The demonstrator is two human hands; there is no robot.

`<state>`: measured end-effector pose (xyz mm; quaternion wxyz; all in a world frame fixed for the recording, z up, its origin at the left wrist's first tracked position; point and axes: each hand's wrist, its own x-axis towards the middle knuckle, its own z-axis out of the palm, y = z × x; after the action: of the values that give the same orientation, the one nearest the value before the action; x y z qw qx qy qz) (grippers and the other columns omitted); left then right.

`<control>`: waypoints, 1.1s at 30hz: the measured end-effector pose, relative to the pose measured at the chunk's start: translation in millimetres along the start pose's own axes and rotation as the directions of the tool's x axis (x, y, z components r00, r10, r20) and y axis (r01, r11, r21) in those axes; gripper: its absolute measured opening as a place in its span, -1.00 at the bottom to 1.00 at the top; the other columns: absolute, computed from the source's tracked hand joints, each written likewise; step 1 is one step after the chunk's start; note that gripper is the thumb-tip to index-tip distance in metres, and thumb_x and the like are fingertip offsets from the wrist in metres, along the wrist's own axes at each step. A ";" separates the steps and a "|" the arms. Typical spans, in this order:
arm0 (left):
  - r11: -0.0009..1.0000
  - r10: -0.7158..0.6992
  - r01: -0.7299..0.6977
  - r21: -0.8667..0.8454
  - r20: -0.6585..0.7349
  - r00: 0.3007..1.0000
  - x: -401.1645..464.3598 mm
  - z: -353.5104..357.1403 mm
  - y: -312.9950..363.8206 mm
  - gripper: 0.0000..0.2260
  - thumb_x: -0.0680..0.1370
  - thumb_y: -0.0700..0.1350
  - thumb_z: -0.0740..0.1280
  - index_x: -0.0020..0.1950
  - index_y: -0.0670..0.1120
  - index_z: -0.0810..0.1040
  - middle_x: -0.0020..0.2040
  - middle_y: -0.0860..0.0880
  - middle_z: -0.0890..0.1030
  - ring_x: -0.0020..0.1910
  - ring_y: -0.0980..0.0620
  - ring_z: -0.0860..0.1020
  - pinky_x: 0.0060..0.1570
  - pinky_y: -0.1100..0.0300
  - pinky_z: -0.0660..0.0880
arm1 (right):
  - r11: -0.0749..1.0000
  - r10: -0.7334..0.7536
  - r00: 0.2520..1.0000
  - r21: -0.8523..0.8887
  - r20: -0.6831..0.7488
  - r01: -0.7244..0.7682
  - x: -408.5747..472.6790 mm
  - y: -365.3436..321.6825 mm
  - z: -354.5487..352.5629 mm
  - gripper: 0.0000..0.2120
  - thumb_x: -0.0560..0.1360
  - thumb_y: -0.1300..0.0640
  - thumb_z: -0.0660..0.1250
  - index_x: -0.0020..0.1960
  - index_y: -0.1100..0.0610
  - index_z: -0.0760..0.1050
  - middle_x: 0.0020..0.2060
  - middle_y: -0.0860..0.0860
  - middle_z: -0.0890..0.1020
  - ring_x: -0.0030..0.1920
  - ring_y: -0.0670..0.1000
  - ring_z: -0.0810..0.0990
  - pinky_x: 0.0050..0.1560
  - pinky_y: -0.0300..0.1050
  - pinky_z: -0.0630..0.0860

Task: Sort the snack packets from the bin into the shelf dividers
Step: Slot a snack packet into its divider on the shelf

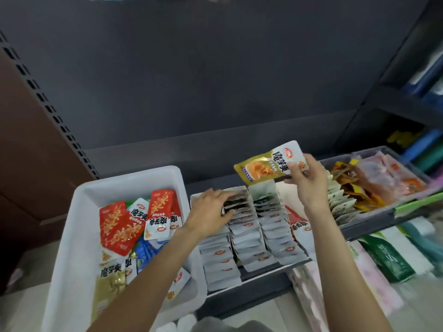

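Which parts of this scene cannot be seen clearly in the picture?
- Head view: the left hand covers the rear packets of the middle divider row.
- The white plastic bin has its lower packets hidden under the left forearm and other packets.
- The right-edge shelves are blurred.
- The small print on the gold and white snack packet in the right hand is too small.

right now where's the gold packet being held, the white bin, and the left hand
gold packet (261, 167), head view, on its printed front face
white bin (134, 178), head view, on its far rim
left hand (211, 207), head view, on the back of the hand
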<state>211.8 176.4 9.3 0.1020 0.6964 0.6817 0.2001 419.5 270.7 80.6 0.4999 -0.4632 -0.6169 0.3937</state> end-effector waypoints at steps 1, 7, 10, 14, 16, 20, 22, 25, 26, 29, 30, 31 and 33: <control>1.000 0.024 -0.024 0.010 -0.014 1.000 -3.2 3.1 -0.5 -0.61 0.56 0.01 0.26 0.40 0.08 0.37 0.26 0.03 0.53 0.27 -0.03 0.42 0.32 0.13 0.29 | 0.996 -0.057 0.996 -0.066 0.072 0.062 3.7 0.4 4.6 -0.91 0.58 0.17 0.25 0.05 0.07 0.50 -0.18 -0.09 0.61 -0.19 -0.13 0.62 -0.25 -0.20 0.59; 0.995 0.103 -0.104 -0.004 -0.108 0.989 -11.0 7.5 5.1 -0.66 0.54 -0.22 0.26 0.28 0.04 0.53 0.12 -0.02 0.64 0.05 -0.06 0.58 0.20 0.06 0.46 | 0.740 -0.292 0.822 -0.430 0.489 0.518 8.7 4.6 47.7 -0.90 0.55 0.11 0.30 0.04 0.00 0.55 -0.16 -0.10 0.65 -0.15 -0.01 0.62 -0.21 -0.03 0.54; 0.990 0.135 -0.138 -0.004 -0.155 0.979 -12.5 5.7 9.2 -0.65 0.50 -0.29 0.30 0.24 -0.01 0.57 0.06 -0.05 0.67 -0.03 -0.07 0.61 0.12 0.12 0.50 | 0.608 -0.201 0.773 -0.542 0.602 0.580 4.8 18.2 67.6 -0.90 0.52 0.13 0.32 -0.03 0.00 0.61 -0.11 -0.08 0.65 -0.10 0.07 0.60 -0.15 -0.05 0.52; 0.992 0.124 -0.126 -0.005 -0.150 0.981 -14.4 7.6 8.6 -0.65 0.52 -0.26 0.28 0.27 0.00 0.54 0.12 -0.02 0.64 0.03 -0.05 0.59 0.16 0.10 0.48 | 0.493 -0.100 0.811 -0.679 0.576 0.544 1.9 36.3 79.6 -0.86 0.51 0.12 0.32 -0.05 -0.01 0.66 -0.05 -0.10 0.65 0.03 0.05 0.43 0.01 -0.11 0.34; 0.991 0.134 -0.134 0.006 -0.147 0.980 -15.2 8.8 8.6 -0.64 0.51 -0.26 0.27 0.28 -0.03 0.53 0.14 -0.04 0.63 0.05 -0.06 0.59 0.18 0.11 0.46 | 0.482 -0.042 0.832 -0.718 0.554 0.502 0.8 37.0 82.8 -0.85 0.53 0.08 0.31 -0.01 -0.02 0.66 -0.01 -0.12 0.65 0.06 0.05 0.41 0.00 -0.11 0.26; 0.989 0.148 -0.139 0.058 -0.196 0.969 -21.5 4.7 6.8 -0.69 0.51 -0.20 0.26 0.24 -0.10 0.56 0.12 -0.07 0.64 0.08 -0.06 0.59 0.20 0.11 0.43 | 0.471 -0.053 0.842 -0.730 0.536 0.495 -5.6 32.5 81.8 -0.85 0.52 0.05 0.33 0.03 -0.02 0.66 0.02 -0.10 0.65 0.12 0.07 0.42 -0.02 -0.11 0.22; 0.992 0.125 -0.114 0.054 -0.263 0.957 -32.6 -2.2 1.3 -0.71 0.52 -0.13 0.22 0.20 -0.08 0.57 0.11 -0.02 0.64 0.10 -0.01 0.57 0.19 0.13 0.42 | 0.587 -0.149 0.865 -0.661 0.480 0.468 -14.4 28.2 80.6 -0.84 0.50 0.10 0.36 0.06 0.01 0.65 0.01 -0.05 0.66 0.12 0.09 0.45 -0.02 -0.13 0.25; 0.999 0.051 -0.040 0.035 -0.434 0.900 -65.6 -17.4 -13.0 -0.73 0.53 -0.08 0.21 0.16 -0.04 0.59 0.03 0.05 0.64 0.05 0.07 0.53 0.12 0.22 0.39 | 0.723 -0.291 0.853 -0.484 0.434 0.493 -39.2 13.6 86.9 -0.82 0.49 0.23 0.35 0.05 0.07 0.64 -0.01 -0.02 0.65 0.10 0.08 0.46 0.09 -0.16 0.35; 1.000 0.001 0.010 0.019 -0.488 0.873 -80.7 -23.4 -20.0 -0.75 0.53 -0.08 0.21 0.13 -0.04 0.60 -0.01 0.05 0.64 0.00 0.08 0.54 0.08 0.24 0.40 | 0.735 -0.329 0.836 -0.438 0.439 0.518 -51.2 5.9 92.1 -0.82 0.49 0.25 0.34 0.04 0.09 0.64 -0.02 -0.03 0.65 0.10 0.06 0.46 0.11 -0.18 0.34; 0.974 -0.205 0.223 -0.031 -0.527 0.825 -129.0 -38.1 -48.9 -0.78 0.52 -0.04 0.21 0.05 -0.05 0.59 -0.10 0.04 0.64 -0.15 0.06 0.56 -0.14 0.21 0.50 | 0.751 -0.371 0.769 -0.318 0.521 0.578 -91.5 -13.9 116.4 -0.83 0.49 0.25 0.34 0.03 0.10 0.63 -0.05 -0.03 0.65 0.04 0.01 0.50 0.06 -0.20 0.36; 0.951 -0.286 0.304 -0.051 -0.513 0.809 -145.6 -41.2 -60.3 -0.80 0.52 -0.04 0.25 0.05 -0.05 0.59 -0.12 0.02 0.63 -0.18 0.03 0.57 -0.21 0.21 0.50 | 0.767 -0.352 0.733 -0.270 0.582 0.582 -105.4 -17.7 128.4 -0.83 0.50 0.22 0.33 0.04 0.09 0.63 -0.06 -0.03 0.65 0.02 -0.01 0.52 0.02 -0.19 0.40; 0.922 -0.360 0.382 -0.063 -0.499 0.788 -161.2 -43.5 -71.4 -0.83 0.50 -0.08 0.31 0.07 -0.05 0.58 -0.14 0.01 0.63 -0.20 0.00 0.58 -0.25 0.21 0.49 | 0.787 -0.311 0.688 -0.229 0.656 0.573 -119.3 -19.9 142.0 -0.83 0.52 0.19 0.31 0.06 0.08 0.62 -0.06 -0.03 0.66 -0.02 -0.02 0.55 -0.02 -0.19 0.45; 0.844 -0.507 0.533 -0.057 -0.409 0.759 -185.1 -46.8 -90.0 -0.76 0.46 -0.16 0.40 0.11 -0.06 0.55 -0.12 -0.03 0.63 -0.19 -0.07 0.61 -0.25 0.18 0.49 | 0.836 -0.159 0.580 -0.203 0.799 0.509 -142.6 -17.6 172.5 -0.81 0.56 0.15 0.27 0.12 0.06 0.60 -0.04 -0.02 0.67 -0.08 -0.05 0.61 -0.06 -0.16 0.54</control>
<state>112.2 -8.5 -11.8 -0.0132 0.4252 0.8596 0.2832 257.3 124.6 28.6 0.1537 -0.2223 -0.9130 0.3057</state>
